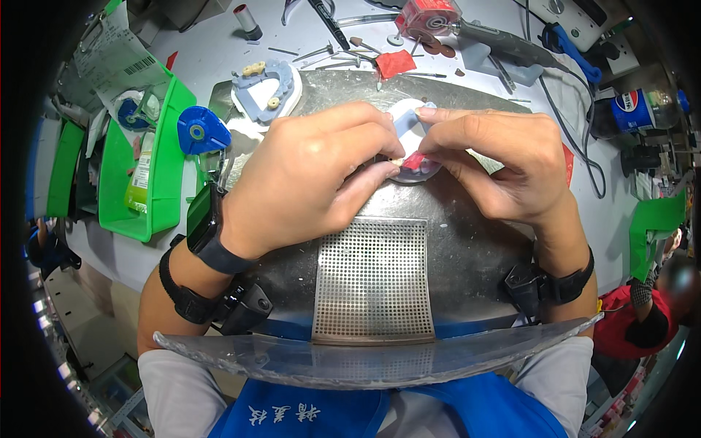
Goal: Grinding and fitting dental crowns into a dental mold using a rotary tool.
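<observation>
A dental model (410,120), blue-grey and white, lies on the metal bench plate between my hands, partly covered by my fingers. My left hand (321,164) is closed in a pinch at the model's near edge, where a small cream dental crown (397,162) shows at the fingertips. With thumb and fingers pressed together, my right hand (504,157) grips a small piece of red articulating paper (414,161) beside the crown. The right fingers also touch the model's far side. A second dental model (266,91) with cream crowns sits farther back to the left.
A perforated metal grille (374,281) lies in front of my hands, behind a clear shield (380,359). Green bin (164,175) and blue tape dispenser (203,131) stand left. Burs, red paper (395,64) and a corded handpiece (504,44) lie behind; a bottle (639,111) is right.
</observation>
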Demonstrator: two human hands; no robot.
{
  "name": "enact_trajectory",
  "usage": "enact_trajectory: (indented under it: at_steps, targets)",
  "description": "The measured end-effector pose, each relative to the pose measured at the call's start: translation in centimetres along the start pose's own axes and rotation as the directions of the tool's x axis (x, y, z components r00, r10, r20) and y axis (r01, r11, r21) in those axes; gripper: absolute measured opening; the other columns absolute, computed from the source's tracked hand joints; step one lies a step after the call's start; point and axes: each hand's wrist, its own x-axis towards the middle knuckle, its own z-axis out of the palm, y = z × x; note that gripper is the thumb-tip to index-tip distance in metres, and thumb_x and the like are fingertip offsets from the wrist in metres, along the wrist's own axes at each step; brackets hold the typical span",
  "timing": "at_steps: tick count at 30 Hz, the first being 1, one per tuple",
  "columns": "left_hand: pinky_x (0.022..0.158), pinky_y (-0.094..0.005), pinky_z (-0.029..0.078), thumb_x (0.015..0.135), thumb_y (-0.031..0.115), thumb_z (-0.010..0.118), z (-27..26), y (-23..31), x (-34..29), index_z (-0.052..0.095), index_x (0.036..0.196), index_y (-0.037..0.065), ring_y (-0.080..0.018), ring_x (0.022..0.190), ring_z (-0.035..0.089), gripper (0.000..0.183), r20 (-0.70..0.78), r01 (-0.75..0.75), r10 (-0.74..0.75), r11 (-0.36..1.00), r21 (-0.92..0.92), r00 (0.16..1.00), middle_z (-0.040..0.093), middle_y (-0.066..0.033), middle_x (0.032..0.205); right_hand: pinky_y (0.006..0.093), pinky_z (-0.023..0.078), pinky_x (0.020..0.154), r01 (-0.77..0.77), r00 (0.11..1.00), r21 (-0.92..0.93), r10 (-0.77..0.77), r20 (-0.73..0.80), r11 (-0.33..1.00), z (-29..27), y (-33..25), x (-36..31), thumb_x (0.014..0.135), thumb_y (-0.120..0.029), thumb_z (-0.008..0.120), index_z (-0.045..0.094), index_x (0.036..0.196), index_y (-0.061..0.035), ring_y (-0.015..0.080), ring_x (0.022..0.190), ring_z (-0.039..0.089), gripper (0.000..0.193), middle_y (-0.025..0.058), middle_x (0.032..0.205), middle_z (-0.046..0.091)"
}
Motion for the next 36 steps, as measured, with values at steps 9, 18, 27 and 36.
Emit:
enact_trajectory:
  at_steps: [9,18,27,36]
  targets:
    - [0.076,-0.0325,0.059,0.082,-0.001,0.077,0.02,0.03,-0.10,0.073,0.101,0.003,-0.0272,0.091,0.074,0.020,0.001,-0.020,0.020,1.000,0.018,1.000,0.073,-0.0117,0.105,0.0325,0.052,0.055,0.038,0.999,-0.024,-0.039,-0.034,0.999,0.21,0.28,-0.14,0.074,-0.003,0.080,0.075,0.092,-0.0112,0.0271,0.063,0.069,0.021,0.0092,0.076,0.071]
    - [0.071,-0.0306,0.059,0.082,0.000,0.078,0.14,0.16,-0.24,0.072,0.101,0.003,-0.0254,0.086,0.073,0.020,0.004,-0.009,0.009,0.999,0.041,1.000,0.072,-0.0114,0.105,0.0336,0.052,0.055,0.066,0.995,-0.018,-0.067,-0.069,0.998,0.32,0.33,-0.11,0.074,-0.003,0.079,0.075,0.093,-0.0104,0.0277,0.063,0.068,0.021,0.0096,0.077,0.071]
    - [0.070,-0.0304,0.058,0.083,0.000,0.078,0.09,0.15,-0.15,0.072,0.102,0.003,-0.0248,0.083,0.073,0.020,0.007,-0.022,0.021,0.998,0.054,1.000,0.072,-0.0110,0.106,0.0338,0.052,0.055,0.038,0.999,0.012,-0.037,-0.039,0.999,0.20,0.37,-0.17,0.074,-0.002,0.078,0.075,0.092,-0.0108,0.0278,0.063,0.068,0.021,0.0098,0.076,0.071]
    - [0.070,-0.0303,0.058,0.083,0.000,0.077,0.11,0.05,-0.16,0.071,0.102,0.003,-0.0243,0.084,0.072,0.020,0.012,-0.021,0.021,0.999,0.034,1.000,0.072,-0.0116,0.105,0.0357,0.050,0.054,0.026,0.999,0.032,-0.026,-0.020,0.999,0.20,0.32,-0.16,0.072,-0.001,0.077,0.074,0.091,-0.0104,0.0290,0.061,0.066,0.021,0.0101,0.073,0.067]
